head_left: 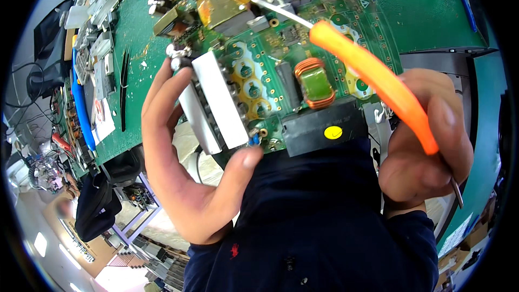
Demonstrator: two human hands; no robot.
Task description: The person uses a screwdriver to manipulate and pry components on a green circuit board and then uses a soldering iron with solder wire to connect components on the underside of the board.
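Note:
A green circuit board (270, 70) crowded with parts lies in front of me, its near edge close to my dark shirt. My left hand (186, 184) is closed around its left side, fingertips at the far end of two pale metal heat sinks (220, 100) and thumb at their near end. Curled in at the right, my right hand (432, 130) holds an orange-handled screwdriver (373, 78). Its slim shaft slants up and left over the board, the tip beside grey block parts. A thin metal end (457, 192) sticks out below that hand; what it belongs to is hidden.
A copper-wound coil (314, 84) and a black block (324, 128) with a yellow sticker sit on the board. Black tweezers (125, 89), a blue-handled tool (81, 97) and loose metal parts (102, 43) lie on the green bench (135, 27) at left. Blue pens (465, 5) are at far right.

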